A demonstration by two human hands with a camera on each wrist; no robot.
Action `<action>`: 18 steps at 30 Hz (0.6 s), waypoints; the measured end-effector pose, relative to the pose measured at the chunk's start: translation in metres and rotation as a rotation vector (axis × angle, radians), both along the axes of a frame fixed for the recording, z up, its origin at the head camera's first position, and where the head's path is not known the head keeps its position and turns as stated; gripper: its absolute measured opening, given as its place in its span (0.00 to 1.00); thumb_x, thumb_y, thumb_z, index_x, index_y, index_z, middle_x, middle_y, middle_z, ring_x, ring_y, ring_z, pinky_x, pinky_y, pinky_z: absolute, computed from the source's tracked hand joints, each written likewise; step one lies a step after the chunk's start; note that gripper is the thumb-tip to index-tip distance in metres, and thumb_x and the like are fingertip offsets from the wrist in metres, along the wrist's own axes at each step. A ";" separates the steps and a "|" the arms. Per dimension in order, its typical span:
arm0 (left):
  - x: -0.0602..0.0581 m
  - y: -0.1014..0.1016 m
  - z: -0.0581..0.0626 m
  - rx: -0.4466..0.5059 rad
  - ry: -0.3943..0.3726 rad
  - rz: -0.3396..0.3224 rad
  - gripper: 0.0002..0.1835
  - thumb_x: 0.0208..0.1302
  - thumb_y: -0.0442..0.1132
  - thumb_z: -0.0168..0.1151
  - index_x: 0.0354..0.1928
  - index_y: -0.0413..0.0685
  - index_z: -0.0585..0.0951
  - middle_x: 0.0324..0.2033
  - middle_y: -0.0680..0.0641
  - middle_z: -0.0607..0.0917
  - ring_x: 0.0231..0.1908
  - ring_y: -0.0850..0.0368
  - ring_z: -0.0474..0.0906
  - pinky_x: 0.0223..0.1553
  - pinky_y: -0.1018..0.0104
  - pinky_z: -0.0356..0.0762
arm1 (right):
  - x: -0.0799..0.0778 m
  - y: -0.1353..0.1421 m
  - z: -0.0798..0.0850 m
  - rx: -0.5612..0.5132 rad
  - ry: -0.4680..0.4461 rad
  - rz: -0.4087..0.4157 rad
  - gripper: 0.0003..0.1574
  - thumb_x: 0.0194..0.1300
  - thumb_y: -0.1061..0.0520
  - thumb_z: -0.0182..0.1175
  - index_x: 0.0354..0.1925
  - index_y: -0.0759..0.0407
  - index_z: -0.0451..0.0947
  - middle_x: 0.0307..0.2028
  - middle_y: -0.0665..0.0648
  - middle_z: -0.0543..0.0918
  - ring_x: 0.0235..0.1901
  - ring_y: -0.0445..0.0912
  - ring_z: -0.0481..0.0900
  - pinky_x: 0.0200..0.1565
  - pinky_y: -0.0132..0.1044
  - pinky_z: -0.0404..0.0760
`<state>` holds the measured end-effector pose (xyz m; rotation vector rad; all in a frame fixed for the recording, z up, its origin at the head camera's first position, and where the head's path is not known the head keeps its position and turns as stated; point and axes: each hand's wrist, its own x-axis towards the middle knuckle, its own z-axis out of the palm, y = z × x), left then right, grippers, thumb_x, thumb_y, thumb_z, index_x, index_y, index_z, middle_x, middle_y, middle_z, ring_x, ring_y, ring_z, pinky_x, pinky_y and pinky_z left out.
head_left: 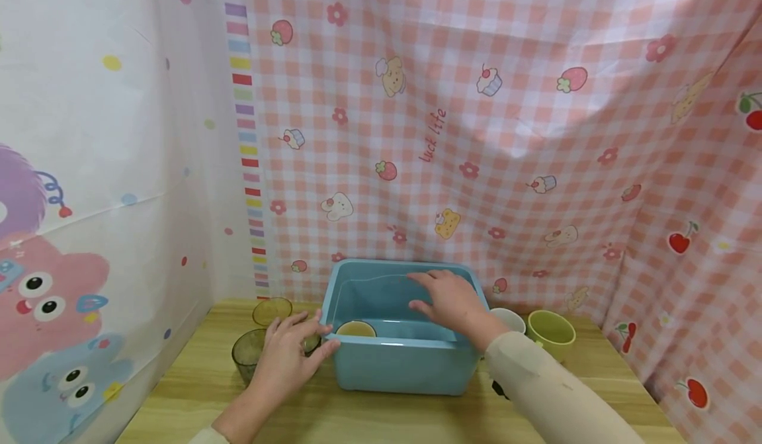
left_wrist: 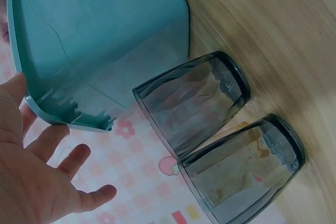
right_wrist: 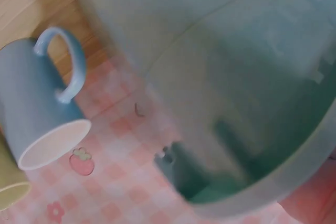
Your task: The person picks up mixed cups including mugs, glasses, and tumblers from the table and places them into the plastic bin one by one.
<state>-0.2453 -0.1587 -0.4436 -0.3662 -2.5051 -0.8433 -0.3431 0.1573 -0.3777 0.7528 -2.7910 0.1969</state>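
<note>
A blue plastic bin (head_left: pixel 405 368) stands on the wooden table, with a cup with a yellowish inside (head_left: pixel 356 329) in its front left corner. My left hand (head_left: pixel 288 351) is at the bin's left front rim, fingers spread and thumb by the edge; the left wrist view shows fingertips (left_wrist: pixel 59 132) at the rim's corner. Two dark clear glasses (left_wrist: pixel 197 100) stand close by. Over the bin's right side reaches my right hand (head_left: pixel 449 302), fingers extended and apart, holding nothing visible. In the right wrist view the bin wall hides most of that hand.
An amber glass (head_left: pixel 272 311) stands at the back left. Right of the bin are a blue mug with a white inside (right_wrist: pixel 37 98) and a green mug (head_left: pixel 551 335), partly behind my right arm. A checked cloth (head_left: pixel 452 133) hangs directly behind the table.
</note>
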 end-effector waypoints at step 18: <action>0.000 0.000 0.000 0.006 0.001 -0.004 0.15 0.64 0.51 0.78 0.51 0.59 0.91 0.68 0.46 0.84 0.70 0.34 0.77 0.71 0.15 0.56 | -0.006 0.058 0.013 -0.047 0.022 -0.142 0.40 0.73 0.39 0.68 0.76 0.52 0.73 0.65 0.67 0.84 0.58 0.65 0.86 0.58 0.64 0.85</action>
